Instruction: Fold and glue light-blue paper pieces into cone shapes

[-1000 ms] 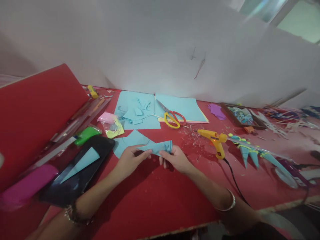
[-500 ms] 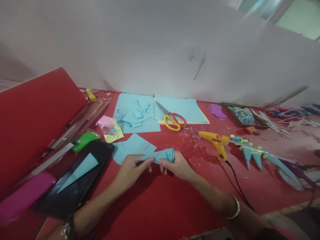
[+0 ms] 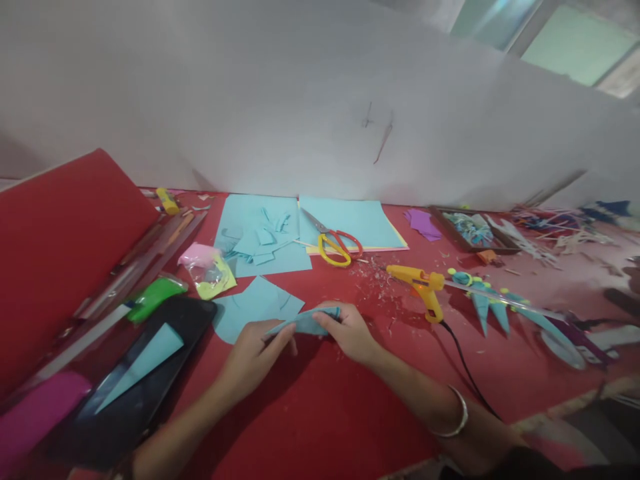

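A light blue paper cone (image 3: 306, 323) is held between my two hands, low over the red table. My left hand (image 3: 260, 352) pinches its narrow end with thumb and fingers. Its wide end is gripped by my right hand (image 3: 346, 330), thumb on top and fingers underneath. Just behind my left hand lies a cut blue paper piece (image 3: 255, 303) with curved pencil-like lines. A narrow blue paper wedge (image 3: 145, 367) rests on a black phone-like slab (image 3: 185, 340) to the left.
Scissors (image 3: 334, 243) with yellow and red handles lie on blue sheets (image 3: 350, 217) at the back. A corded yellow glue gun (image 3: 420, 283) is to the right, near finished blue cones (image 3: 483, 310). Paper scraps (image 3: 265, 240) and a brown tray (image 3: 503, 243) sit along the wall.
The cone has been turned in my hands, so its wide end shows less and it looks flatter. The whole view has shifted slightly, moving the table items leftward.
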Action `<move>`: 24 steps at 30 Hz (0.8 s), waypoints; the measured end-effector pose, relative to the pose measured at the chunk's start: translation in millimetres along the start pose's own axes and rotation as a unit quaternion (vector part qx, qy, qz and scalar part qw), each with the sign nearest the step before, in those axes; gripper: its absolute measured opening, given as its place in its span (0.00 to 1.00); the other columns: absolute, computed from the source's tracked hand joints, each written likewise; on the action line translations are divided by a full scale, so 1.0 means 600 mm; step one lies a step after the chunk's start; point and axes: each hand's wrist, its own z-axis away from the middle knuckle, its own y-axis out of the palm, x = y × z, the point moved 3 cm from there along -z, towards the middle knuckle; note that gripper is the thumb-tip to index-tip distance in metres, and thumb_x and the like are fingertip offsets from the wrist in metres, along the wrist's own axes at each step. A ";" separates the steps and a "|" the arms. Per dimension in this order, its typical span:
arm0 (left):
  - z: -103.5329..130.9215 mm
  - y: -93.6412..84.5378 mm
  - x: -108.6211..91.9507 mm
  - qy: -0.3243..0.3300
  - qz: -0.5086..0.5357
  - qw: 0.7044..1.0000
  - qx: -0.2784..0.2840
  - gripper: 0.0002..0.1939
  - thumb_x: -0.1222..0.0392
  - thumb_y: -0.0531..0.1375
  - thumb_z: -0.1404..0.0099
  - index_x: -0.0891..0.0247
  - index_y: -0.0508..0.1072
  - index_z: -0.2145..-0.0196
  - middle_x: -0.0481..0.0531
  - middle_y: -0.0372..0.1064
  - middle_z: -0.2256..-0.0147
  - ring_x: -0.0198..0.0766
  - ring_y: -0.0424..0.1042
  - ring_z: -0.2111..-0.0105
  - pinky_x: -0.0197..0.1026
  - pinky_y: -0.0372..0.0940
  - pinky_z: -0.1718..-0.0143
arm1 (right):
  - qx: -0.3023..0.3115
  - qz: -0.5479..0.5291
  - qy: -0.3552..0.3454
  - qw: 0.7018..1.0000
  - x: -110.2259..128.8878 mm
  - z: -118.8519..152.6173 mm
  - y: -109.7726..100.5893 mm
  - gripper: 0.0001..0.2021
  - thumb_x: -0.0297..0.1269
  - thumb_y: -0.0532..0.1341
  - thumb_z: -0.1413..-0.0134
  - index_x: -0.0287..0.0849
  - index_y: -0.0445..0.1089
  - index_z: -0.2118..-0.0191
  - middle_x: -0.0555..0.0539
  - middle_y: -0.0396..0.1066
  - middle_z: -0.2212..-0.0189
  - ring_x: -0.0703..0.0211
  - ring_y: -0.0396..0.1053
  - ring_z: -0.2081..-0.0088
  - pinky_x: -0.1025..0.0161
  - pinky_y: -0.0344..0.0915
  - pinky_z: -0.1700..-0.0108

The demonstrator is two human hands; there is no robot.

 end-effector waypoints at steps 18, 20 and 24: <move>-0.002 -0.015 0.004 -0.023 -0.008 0.999 -0.022 0.16 0.50 0.51 0.41 0.60 0.68 0.80 0.42 0.61 0.86 0.33 0.62 0.82 0.33 0.55 0.77 | 0.031 0.060 0.034 0.997 -0.009 -0.010 -0.013 0.21 0.55 0.57 0.51 0.41 0.61 0.79 0.55 0.60 0.86 0.70 0.58 0.85 0.72 0.54 0.83; -0.002 -0.015 0.001 -0.024 -0.007 0.999 -0.025 0.17 0.50 0.51 0.41 0.60 0.66 0.82 0.42 0.61 0.87 0.33 0.61 0.83 0.33 0.54 0.77 | 0.018 0.051 0.025 0.998 -0.008 -0.010 -0.014 0.22 0.56 0.54 0.50 0.41 0.61 0.79 0.54 0.60 0.86 0.70 0.58 0.85 0.71 0.54 0.83; -0.003 -0.016 -0.004 -0.021 0.003 0.999 -0.029 0.18 0.50 0.50 0.41 0.60 0.63 0.84 0.43 0.62 0.87 0.32 0.61 0.83 0.34 0.54 0.78 | 0.019 0.039 0.028 0.999 -0.007 -0.011 -0.014 0.24 0.58 0.49 0.47 0.42 0.61 0.79 0.53 0.62 0.86 0.69 0.58 0.86 0.70 0.55 0.83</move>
